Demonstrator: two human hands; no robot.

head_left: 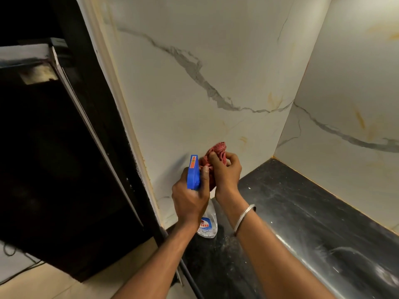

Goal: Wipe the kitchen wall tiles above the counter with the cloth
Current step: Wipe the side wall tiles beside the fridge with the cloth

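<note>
A crumpled red cloth [218, 153] is bunched in my right hand [226, 172], whose fingers curl round it just in front of the white marble-look wall tiles [194, 93]. My left hand [190, 199] grips a clear spray bottle [207, 225] by its neck, its blue trigger head [193, 173] standing up beside the cloth. Both hands are close together low on the wall, above the black counter [302, 212]. A metal bangle sits on my right wrist.
The tiled wall turns a corner at the right, where a second tiled face [345, 104] rises behind the dusty counter. A tall dark appliance or cabinet [54, 158] stands at the left, close to the wall's edge. Pale floor with a cable shows at the lower left.
</note>
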